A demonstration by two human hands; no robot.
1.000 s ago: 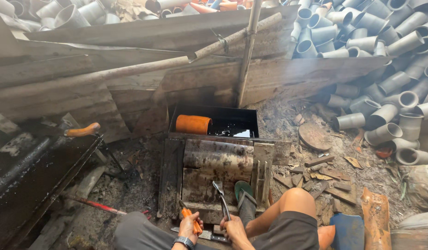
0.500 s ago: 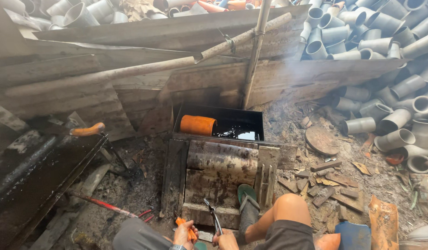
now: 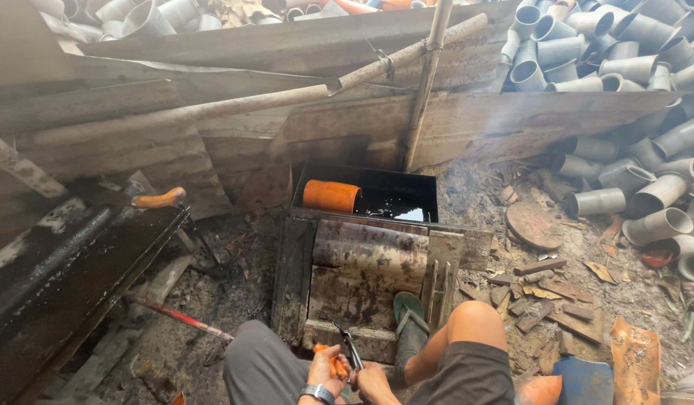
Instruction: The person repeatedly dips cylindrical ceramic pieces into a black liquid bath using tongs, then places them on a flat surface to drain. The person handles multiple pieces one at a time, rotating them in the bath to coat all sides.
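Outdoor pipe workshop, stacked grey pipes [image 3: 624,67], dark liquid tank [image 3: 384,199]

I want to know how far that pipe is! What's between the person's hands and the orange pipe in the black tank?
In the head view, rusty sheet-metal ramp lies between hands and orange clay pipe.

Dirt floor [image 3: 467,195], ash-strewn. On it: black tank [image 3: 366,196] with orange pipe [image 3: 331,196] inside; worn wooden platform [image 3: 362,281] just before tank; grey pipes [image 3: 639,172] heaped at right; wood scraps [image 3: 549,292]; round disc [image 3: 534,225]; red-handled rod [image 3: 183,319] at left.
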